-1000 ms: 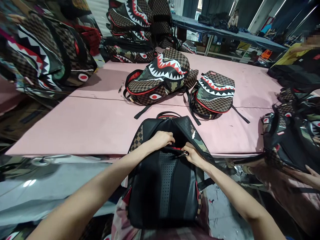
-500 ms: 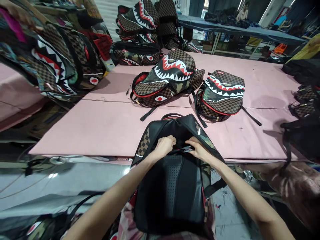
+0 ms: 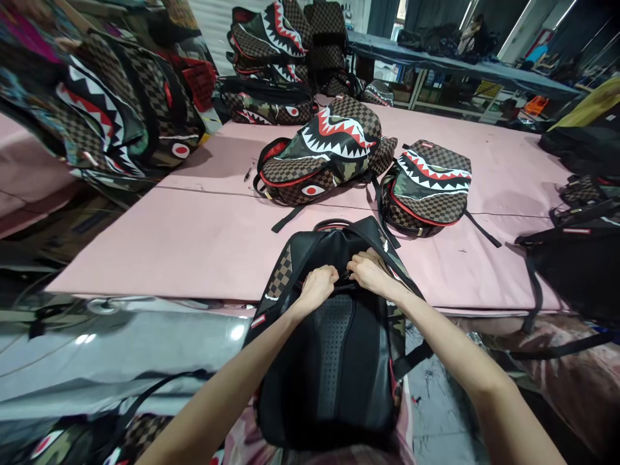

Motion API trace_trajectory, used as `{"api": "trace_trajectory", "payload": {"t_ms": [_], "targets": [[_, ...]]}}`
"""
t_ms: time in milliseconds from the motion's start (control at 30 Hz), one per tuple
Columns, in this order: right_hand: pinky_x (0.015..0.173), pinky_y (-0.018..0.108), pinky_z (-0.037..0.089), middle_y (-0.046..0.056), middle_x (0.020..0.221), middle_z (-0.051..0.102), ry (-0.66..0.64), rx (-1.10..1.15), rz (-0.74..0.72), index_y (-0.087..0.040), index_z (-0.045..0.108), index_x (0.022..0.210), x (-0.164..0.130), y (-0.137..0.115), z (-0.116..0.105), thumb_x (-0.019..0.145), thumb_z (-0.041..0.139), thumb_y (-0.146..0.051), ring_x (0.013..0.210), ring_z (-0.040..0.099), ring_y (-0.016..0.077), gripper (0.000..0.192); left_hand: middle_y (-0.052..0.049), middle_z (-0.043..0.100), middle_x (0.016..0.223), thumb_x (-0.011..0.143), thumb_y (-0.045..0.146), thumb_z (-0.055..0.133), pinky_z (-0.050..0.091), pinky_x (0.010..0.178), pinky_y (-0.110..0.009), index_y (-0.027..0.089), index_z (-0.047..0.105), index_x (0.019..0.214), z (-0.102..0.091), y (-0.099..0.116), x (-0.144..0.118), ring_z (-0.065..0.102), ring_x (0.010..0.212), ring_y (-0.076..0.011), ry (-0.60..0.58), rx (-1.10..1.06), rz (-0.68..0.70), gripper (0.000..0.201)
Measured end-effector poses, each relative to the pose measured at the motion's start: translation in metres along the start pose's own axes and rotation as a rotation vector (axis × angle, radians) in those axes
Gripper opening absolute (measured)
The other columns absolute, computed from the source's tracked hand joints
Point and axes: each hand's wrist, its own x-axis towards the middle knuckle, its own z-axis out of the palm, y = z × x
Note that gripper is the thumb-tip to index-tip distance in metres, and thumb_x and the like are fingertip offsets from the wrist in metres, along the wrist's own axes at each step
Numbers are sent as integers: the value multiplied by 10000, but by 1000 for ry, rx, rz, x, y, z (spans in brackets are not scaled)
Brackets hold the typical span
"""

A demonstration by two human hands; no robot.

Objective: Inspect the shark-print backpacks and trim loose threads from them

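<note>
The left hand is curled at the upper opening of the black-backed backpack. Its fingers are bent close together; what they pinch cannot be told. If they slip, the opening may sag shut. The backpack stands back panel toward the wearer, its lower part below the edge of the pink table; uneven pulling may tip it. The right hand has bent fingers at a small dark item; whether they pinch it cannot be told. In the poorly lit opening, that item may snag fabric.

Compared with half a second ago: left hand, nearly unchanged; right hand, nearer the left, its bright metal piece no longer evident; far right, the black bag shows more fully.
</note>
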Motion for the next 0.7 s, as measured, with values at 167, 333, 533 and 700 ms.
{"api": "trace_trajectory", "payload": {"t_ms": [167,333,533,700], "targets": [[815,360,314,70,848,590,-36,-65,-49,-165,602,831,6,-7,-4,839,511,-164,879,492,224,91,-56,622,794,794,150,391,377,669,-280,180,577,758,2,-2,0,585,723,-183,2,-12,-5,192],[819,368,326,66,822,587,-28,-65,-83,-171,593,812,11,-9,-3,849,442,-115,863,486,222,165,-70,621,799,807,158,384,409,698,-295,172,579,755,-5,5,4,588,739,-191,25,-43,-6,203],[838,328,383,50,914,594,215,227,335,-186,575,975,-13,-1,2,866,467,-234,862,517,194,161,-53,652,975,895,301,299,392,926,-254,192,621,699,-35,-11,-34,551,1042,-166,-119,-220,214,393],[842,311,411,57,1024,589,304,428,414,-196,543,1134,-32,0,13,809,548,-298,902,541,190,341,-79,636,1128,824,343,421,319,1047,-398,190,657,892,-69,-69,-57,490,1167,-238,72,-131,146,289]]}}
